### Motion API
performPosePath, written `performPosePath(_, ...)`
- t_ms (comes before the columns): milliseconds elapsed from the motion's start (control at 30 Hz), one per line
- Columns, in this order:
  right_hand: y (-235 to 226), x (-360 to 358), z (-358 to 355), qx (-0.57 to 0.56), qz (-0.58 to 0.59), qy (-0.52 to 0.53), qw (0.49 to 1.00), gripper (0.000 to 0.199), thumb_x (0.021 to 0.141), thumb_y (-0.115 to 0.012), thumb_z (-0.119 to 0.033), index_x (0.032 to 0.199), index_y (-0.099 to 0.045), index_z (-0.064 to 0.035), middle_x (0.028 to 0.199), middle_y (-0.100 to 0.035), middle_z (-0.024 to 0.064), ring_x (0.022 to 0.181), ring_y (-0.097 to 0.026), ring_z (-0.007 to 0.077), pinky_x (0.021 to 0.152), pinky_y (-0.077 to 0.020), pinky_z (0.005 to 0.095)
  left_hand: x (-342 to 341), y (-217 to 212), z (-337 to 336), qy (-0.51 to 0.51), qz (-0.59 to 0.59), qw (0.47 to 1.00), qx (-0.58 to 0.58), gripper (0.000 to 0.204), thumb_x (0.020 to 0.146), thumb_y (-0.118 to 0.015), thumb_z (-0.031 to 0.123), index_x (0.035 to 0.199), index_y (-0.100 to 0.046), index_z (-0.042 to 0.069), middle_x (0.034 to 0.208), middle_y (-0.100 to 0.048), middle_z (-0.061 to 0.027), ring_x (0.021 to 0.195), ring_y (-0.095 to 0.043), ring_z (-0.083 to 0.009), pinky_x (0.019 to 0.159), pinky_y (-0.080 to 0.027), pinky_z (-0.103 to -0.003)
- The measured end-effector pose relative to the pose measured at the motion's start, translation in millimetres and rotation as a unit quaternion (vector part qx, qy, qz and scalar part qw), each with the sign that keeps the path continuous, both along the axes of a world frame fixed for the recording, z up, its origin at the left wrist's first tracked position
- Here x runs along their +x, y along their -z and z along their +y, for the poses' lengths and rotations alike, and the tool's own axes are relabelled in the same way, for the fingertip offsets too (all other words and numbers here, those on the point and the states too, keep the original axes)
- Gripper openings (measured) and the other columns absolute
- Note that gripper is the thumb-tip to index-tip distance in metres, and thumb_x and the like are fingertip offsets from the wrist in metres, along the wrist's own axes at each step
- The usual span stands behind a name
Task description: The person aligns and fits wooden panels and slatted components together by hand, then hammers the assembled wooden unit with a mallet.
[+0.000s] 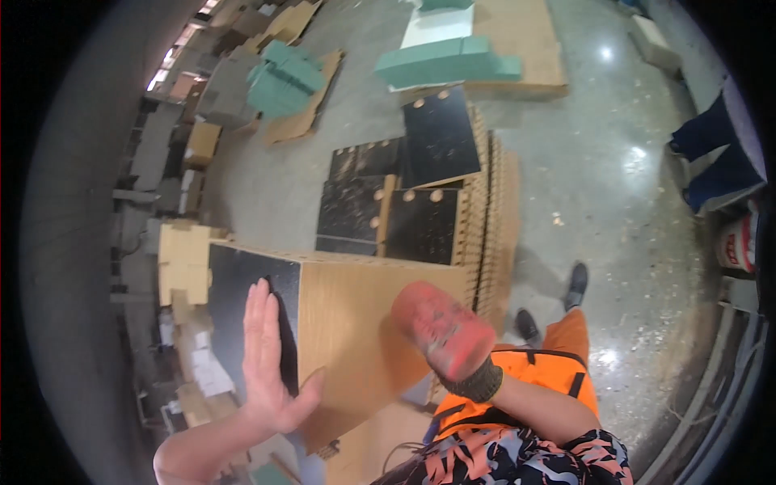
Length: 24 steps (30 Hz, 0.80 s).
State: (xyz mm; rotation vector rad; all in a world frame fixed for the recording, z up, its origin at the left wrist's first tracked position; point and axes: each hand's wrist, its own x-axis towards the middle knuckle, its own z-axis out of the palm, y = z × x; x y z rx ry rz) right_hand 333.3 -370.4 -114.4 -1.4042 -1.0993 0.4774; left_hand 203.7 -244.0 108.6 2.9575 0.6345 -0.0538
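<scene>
My bare left hand (271, 364) is open, its straight fingers held together and thumb spread, by the edge where the dark side and wood-coloured face of a box-like piece (356, 347) meet. Whether the palm touches it I cannot tell. My right hand (443, 330) wears a worn red-coated glove with a dark knit cuff and is over the right part of the wood-coloured face. Its separate fingers do not show, nor whether it holds anything. Beyond the piece, black panels (424, 226) with round light marks lie on a stack (485, 218) with notched brown edges.
Green blocks (444, 61) lie on cardboard ahead, and a green pile (283, 77) is at the far left. Cartons (186, 263) line the left side. Dark blue cloth (719, 149) hangs at the right above a white and red container (737, 242).
</scene>
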Motion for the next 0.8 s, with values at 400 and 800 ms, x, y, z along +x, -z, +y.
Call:
performPosePath(400,2,-55,24,0.205,0.279,-0.353,0.869,0.043,0.085,-0.053,-0.006,0.125,-0.049,0.0082,0.127,-0.051,0.0234,0.125,-0.044,0.0358,0.11,-0.0328,0.0413,-1,1,-8,-0.043,0.012,0.999,-0.011,0.095,0.065,-0.066,0.019,0.142,-0.021,-0.016,0.147,-0.017,-0.0385,0.139,-0.019,-0.0496,0.113,-0.015,-0.05)
performPosePath(800,50,-34,26,0.153,0.243,-0.101,0.953,0.036,0.092,-0.049,-0.005,0.127,-0.053,-0.0009,0.125,-0.057,0.0163,0.12,-0.052,0.0279,0.107,-0.0385,0.0369,5,15,-3,-0.094,-0.043,0.988,-0.118,0.102,0.066,-0.058,0.025,0.143,-0.007,-0.019,0.148,-0.022,-0.0307,0.134,-0.033,-0.0347,0.111,-0.024,-0.041)
